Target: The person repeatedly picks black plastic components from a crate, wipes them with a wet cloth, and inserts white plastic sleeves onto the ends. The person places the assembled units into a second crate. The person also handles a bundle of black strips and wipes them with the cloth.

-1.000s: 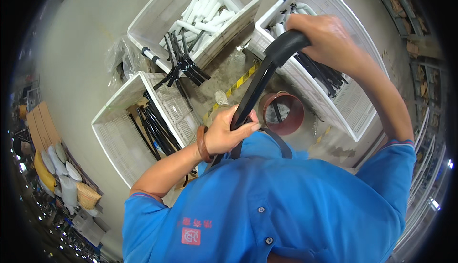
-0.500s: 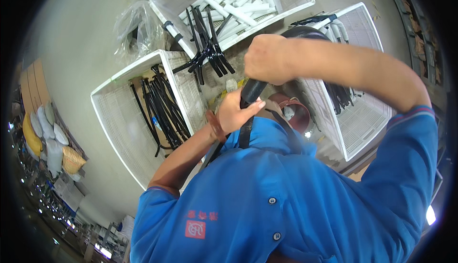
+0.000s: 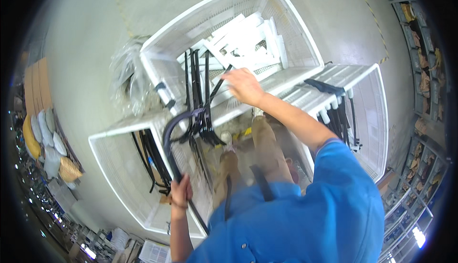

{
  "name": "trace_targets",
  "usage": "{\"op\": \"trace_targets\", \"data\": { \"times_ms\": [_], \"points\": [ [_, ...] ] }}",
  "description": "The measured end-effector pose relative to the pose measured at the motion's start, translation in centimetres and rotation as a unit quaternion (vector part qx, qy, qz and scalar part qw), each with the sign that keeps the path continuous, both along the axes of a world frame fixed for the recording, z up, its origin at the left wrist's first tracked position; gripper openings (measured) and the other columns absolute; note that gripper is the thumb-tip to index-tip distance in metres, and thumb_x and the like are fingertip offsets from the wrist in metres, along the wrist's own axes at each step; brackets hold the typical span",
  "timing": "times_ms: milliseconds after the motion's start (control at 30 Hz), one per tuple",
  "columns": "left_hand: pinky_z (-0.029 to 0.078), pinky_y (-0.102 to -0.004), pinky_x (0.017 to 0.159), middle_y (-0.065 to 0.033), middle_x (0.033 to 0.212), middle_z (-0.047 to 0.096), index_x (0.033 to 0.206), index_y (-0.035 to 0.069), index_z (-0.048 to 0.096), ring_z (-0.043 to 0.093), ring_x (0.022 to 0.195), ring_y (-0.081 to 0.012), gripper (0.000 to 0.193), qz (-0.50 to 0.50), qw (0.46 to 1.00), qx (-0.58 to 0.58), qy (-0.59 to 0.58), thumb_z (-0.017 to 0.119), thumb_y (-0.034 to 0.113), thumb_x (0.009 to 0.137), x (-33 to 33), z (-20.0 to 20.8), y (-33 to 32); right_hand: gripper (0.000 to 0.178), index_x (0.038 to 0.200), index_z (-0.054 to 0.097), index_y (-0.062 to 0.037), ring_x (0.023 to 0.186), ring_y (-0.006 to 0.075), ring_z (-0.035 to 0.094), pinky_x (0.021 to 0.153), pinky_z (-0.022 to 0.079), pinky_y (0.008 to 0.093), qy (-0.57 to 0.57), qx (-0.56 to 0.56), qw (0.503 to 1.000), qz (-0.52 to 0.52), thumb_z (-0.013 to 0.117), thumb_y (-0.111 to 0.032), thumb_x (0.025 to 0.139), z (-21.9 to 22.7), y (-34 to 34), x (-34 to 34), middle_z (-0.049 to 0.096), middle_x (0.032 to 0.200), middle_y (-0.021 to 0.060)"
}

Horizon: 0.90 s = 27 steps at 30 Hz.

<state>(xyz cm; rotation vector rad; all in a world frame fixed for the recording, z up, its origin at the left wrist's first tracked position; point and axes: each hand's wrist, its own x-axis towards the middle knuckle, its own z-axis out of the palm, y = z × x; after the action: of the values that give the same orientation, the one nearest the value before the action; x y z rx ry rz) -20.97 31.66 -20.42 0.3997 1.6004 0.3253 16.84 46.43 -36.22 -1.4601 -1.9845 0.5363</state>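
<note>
Gripping a black curved bar [image 3: 168, 144], arched up from seven o'clock toward ten, in the left hand [image 3: 181, 193], with fingers wrapped right round it. Reaching toward twelve with the right hand [image 3: 245, 87], too blurred to judge finger opening or any hold on the black rods [image 3: 196, 78] bunched at ten. Looking outward, to a left crate [image 3: 119, 165] at eight, a right crate [image 3: 374, 124] at three, then a far crate [image 3: 199, 27] of white pieces [image 3: 238, 38] at twelve.

One wide head-worn view — downward, above the hands [image 3: 244, 86].
</note>
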Motion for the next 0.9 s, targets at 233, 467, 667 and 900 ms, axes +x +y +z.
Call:
{"op": "trace_targets", "data": {
  "times_ms": [233,467,667,900],
  "points": [
    [0.026,-0.0271,0.031,0.0010,0.048,0.035,0.096,0.009,0.051,0.032,0.032,-0.0117,0.055,0.039,0.999,0.013,0.008,0.046,0.064,0.094,-2.2,-6.7,-6.1,0.039,0.121,0.060,-0.0068,0.121,0.0274,0.054,0.101,0.043,0.0419,-0.393,-0.413,0.821,0.024,0.065,-0.013,0.083,-32.5,1.3,12.1,0.057,0.125,0.0150],
    [0.027,-0.0247,0.035,-0.0012,0.049,0.041,0.108,0.006,0.055,0.037,0.038,-0.0124,0.071,0.161,0.980,-0.034,0.110,0.061,0.071,0.081,-4.5,-11.7,-11.6,0.092,0.144,0.038,-0.0046,0.118,0.0314,0.060,0.101,0.045,0.0437,-0.257,-0.531,0.794,-0.146,0.076,-0.052,0.075,-49.9,8.1,5.0,0.064,0.124,0.0154],
    [0.025,-0.0255,0.033,0.0014,0.044,0.035,0.093,0.008,0.049,0.034,0.034,-0.0105,0.073,0.110,0.990,0.005,0.086,0.041,0.080,0.085,-3.8,-9.7,-8.1,0.060,0.122,0.062,-0.0078,0.113,0.0311,0.063,0.098,0.046,0.0444,-0.140,-0.577,0.790,-0.150,0.072,-0.042,0.074,-48.6,6.5,0.6,0.066,0.120,0.0181],
    [0.026,-0.0262,0.036,0.0013,0.049,0.040,0.101,0.008,0.054,0.035,0.036,-0.0097,0.059,0.147,0.982,0.038,-0.110,0.049,0.066,0.092,-1.3,-6.6,-0.7,0.052,0.125,0.052,0.0117,0.103,0.0341,0.064,0.095,0.051,0.0422,0.629,-0.456,0.581,-0.243,0.057,-0.019,0.083,-26.5,10.8,3.2,0.065,0.111,0.0231]
  ]
}}
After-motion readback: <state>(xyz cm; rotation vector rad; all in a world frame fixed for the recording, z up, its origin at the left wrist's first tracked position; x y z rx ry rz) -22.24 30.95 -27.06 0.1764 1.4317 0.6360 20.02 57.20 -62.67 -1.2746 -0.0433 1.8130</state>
